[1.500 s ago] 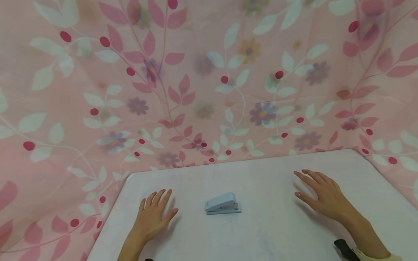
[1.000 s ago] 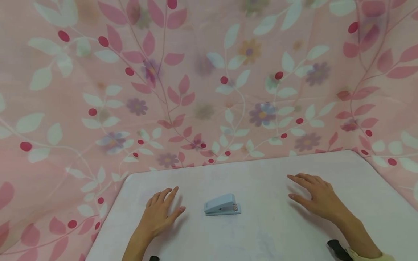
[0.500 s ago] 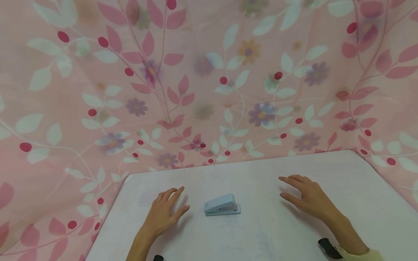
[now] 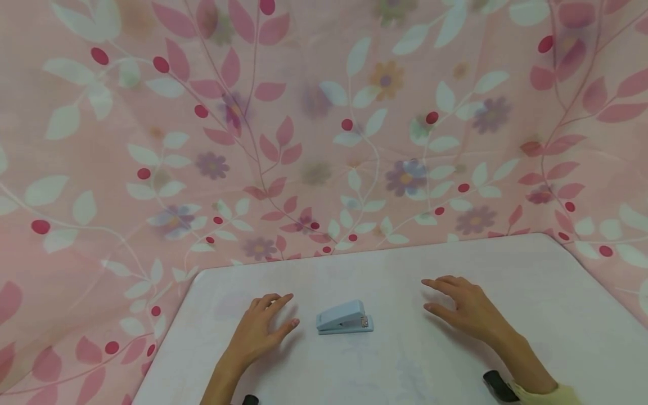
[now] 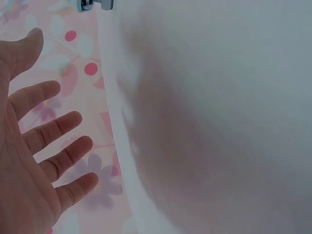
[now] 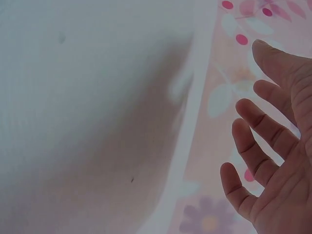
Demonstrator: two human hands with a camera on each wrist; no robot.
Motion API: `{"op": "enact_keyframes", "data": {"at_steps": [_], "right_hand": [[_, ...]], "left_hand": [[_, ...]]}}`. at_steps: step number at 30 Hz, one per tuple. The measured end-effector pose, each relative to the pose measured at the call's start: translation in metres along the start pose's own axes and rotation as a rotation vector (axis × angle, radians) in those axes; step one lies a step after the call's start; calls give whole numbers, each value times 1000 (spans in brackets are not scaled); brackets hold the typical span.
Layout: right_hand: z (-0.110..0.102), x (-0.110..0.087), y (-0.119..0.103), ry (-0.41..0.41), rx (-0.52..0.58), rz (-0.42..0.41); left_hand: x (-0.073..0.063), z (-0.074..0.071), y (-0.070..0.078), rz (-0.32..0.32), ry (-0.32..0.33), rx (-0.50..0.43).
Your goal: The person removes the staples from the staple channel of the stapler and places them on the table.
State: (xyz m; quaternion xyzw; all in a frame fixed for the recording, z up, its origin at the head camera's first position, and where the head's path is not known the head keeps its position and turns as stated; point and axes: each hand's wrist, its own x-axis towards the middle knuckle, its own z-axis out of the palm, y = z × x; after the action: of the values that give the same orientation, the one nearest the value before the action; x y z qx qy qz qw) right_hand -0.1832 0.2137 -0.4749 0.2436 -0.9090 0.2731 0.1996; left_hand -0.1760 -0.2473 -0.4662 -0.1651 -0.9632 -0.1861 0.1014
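Observation:
A light blue stapler (image 4: 344, 318) sits on the white table (image 4: 385, 371) between the two hands in the head view, its metal front end facing right. My left hand (image 4: 263, 326) hovers just left of it, fingers relaxed and apart, thumb toward the stapler. To the right, a wider gap separates the stapler from my right hand (image 4: 463, 306), whose fingers are loosely spread and point left. Neither hand touches anything. At the top edge of the left wrist view, a bit of the stapler (image 5: 95, 4) shows; the right wrist view does not include it.
A pink cloth with leaves and flowers (image 4: 314, 140) hangs behind the table and along its sides. Each wrist wears a dark band piece, with the right one (image 4: 500, 386) beside a pale yellow sleeve (image 4: 547, 395). Hand shadows fall on the tabletop.
Both hands have moved inward toward the stapler, the left hand to the right and the right hand to the left and slightly nearer. The stapler has stayed in place.

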Motion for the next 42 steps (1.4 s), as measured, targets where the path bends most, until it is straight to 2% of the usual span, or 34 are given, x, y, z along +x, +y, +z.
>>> {"op": "enact_keyframes", "data": {"at_steps": [14, 18, 23, 27, 34, 42], "right_hand": [[15, 9, -15, -36, 60, -9], [20, 11, -19, -50, 86, -11], [24, 13, -25, -84, 96, 24], [26, 15, -30, -114, 107, 42], [32, 18, -36, -156, 131, 59], [38, 19, -41, -144, 157, 34]], "left_hand": [[8, 11, 9, 73, 20, -77], [8, 11, 12, 52, 8, -140], [9, 11, 14, 24, -4, -236], [10, 12, 18, 15, -7, -267], [14, 13, 26, 56, -3, -289], [18, 14, 30, 87, 6, -241]]}}
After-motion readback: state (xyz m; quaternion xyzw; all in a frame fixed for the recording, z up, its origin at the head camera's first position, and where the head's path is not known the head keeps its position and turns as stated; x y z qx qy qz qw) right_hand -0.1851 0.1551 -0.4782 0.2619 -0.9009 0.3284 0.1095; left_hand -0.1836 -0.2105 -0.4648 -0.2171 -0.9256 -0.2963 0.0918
